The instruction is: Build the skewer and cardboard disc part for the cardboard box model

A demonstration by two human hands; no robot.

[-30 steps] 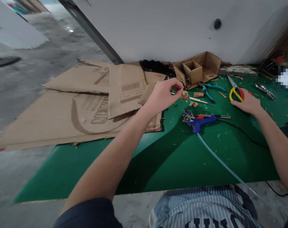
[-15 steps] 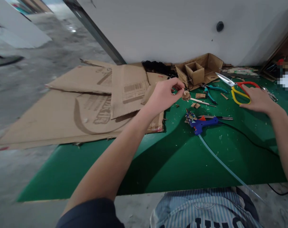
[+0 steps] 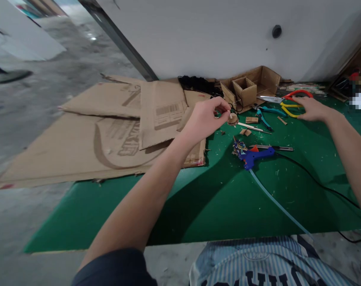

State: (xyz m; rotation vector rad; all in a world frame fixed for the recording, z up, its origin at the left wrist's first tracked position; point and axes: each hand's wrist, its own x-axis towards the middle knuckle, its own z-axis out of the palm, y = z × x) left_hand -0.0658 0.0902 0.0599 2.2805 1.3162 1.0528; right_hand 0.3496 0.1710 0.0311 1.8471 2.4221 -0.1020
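My left hand [image 3: 208, 115] is closed in a pinch, thumb against fingertips, on a small round cardboard piece [image 3: 233, 118] that has a short pale stub. It is held above the bench. At the back right, my right hand [image 3: 314, 108] grips the handles of a pair of scissors [image 3: 290, 110], one loop red and one yellow. The scissor blades point left, in front of a cardboard box, and look nearly closed. Some of the right fingers are hidden behind the handles. Just left of this hand lie teal-handled pliers [image 3: 265, 115].
A blue glue gun [image 3: 253, 157] with a long glue stick and black cord lies on the green bench [image 3: 198, 214]. Behind it is a utility knife [image 3: 283, 148]. Cardboard sheets [image 3: 117, 135] cover the left side. An open cardboard box [image 3: 265, 81] stands against the wall.
My right hand has moved left and back, and the scissors have shifted left with it, their blades turning more level. My left hand has stayed almost still with the round cardboard piece.
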